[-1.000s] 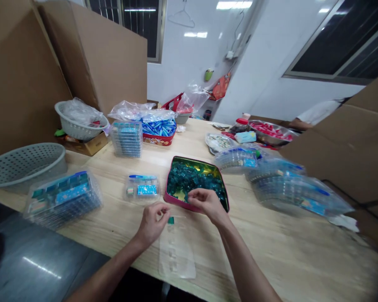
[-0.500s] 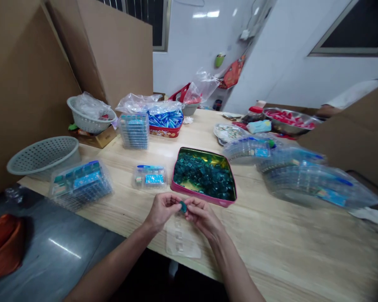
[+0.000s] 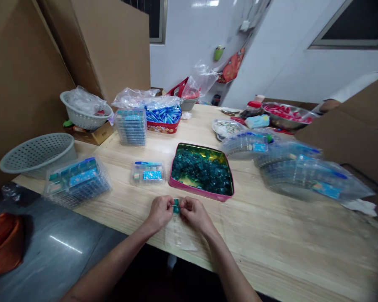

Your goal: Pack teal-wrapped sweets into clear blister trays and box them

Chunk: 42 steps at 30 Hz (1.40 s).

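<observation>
Small teal see-through pieces (image 3: 176, 208) show between my fingertips, at the far end of a clear plastic blister tray (image 3: 180, 241) lying on the table. My left hand (image 3: 161, 212) pinches at their left side and my right hand (image 3: 193, 213) at their right; both have curled fingers. The tray's nearer pockets hold nothing that I can see. Just beyond my hands stands a pink-rimmed tin (image 3: 201, 194) with a gold inside, holding a heap of the same teal pieces. A filled clear pack (image 3: 149, 173) with a blue pen and a blue card lies left of the tin.
Stacked filled packs (image 3: 78, 180) lie at the left, with another stack (image 3: 131, 127) behind. A red tin (image 3: 164, 128) holds blue pens. Grey baskets (image 3: 38, 155) stand at far left. Fanned packs (image 3: 302, 176) cover the right side. A person's arm (image 3: 349, 92) reaches near a steel bowl (image 3: 285, 122).
My hands have lowered a teal piece from above the tray to its far end, and two teal pieces now show there. The whole view has shifted slightly.
</observation>
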Motion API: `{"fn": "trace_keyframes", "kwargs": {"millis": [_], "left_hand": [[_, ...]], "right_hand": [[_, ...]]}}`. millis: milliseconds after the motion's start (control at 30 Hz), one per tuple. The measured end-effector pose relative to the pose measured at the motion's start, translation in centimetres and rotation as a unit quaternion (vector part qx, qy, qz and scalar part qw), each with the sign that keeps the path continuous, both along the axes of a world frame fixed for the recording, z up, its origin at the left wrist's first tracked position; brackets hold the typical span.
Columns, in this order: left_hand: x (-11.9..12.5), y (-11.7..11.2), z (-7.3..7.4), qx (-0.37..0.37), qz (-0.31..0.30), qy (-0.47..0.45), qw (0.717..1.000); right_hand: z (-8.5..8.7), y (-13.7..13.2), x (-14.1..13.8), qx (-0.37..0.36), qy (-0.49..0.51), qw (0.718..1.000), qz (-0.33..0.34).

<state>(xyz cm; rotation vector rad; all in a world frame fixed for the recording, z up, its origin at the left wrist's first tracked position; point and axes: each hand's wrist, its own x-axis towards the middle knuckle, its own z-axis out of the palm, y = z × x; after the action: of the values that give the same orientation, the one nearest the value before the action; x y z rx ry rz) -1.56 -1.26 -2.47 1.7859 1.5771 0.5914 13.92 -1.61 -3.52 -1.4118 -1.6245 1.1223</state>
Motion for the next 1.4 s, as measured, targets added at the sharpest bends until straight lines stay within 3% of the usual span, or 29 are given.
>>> {"fn": "trace_keyframes", "kwargs": {"millis": [233,433,567,700,833,967,1067,1167,1267,1400], "left_hand": [[0.3,-0.5,0.6,0.047,-0.075,0.105,0.99],[-0.3,-0.4,0.3,0.051,-0.084,0.104,0.99],[-1.0,0.5,0.5,0.061,-0.106,0.103,0.987],[-1.3,1.0,0.5,0.07,-0.113,0.097,0.986],[-1.3,0.7,0.1,0.1,-0.11,0.062,0.987],[-1.6,0.1,0.4,0.154,-0.076,-0.003,0.985],[-1.6,0.1,1.2,0.172,-0.016,-0.089,0.981],[-1.2,0.4,2.0,0.147,0.048,-0.197,0.968],[-0.7,0.7,2.6,0.068,0.059,-0.329,0.94],[-0.4,0.2,3.1,-0.06,0.048,-0.459,0.885]], "right_hand": [[0.5,-0.3,-1.2,0.105,-0.203,0.973,-0.007],[1.2,-0.2,-0.4,0.121,-0.157,0.98,0.022],[3.0,3.3,1.3,0.139,-0.102,0.985,-0.008],[4.9,8.0,0.7,0.155,-0.218,0.963,-0.043],[4.7,10.9,-1.0,0.122,-0.295,0.947,-0.033],[4.4,11.0,-0.9,0.118,-0.286,0.95,-0.041],[4.8,9.5,0.1,0.112,-0.213,0.97,-0.035],[5.3,6.7,0.7,0.085,-0.029,0.996,-0.003],[5.6,3.8,0.5,0.042,0.09,0.995,0.026],[5.2,1.2,-0.2,0.007,0.148,0.989,0.03]]}}
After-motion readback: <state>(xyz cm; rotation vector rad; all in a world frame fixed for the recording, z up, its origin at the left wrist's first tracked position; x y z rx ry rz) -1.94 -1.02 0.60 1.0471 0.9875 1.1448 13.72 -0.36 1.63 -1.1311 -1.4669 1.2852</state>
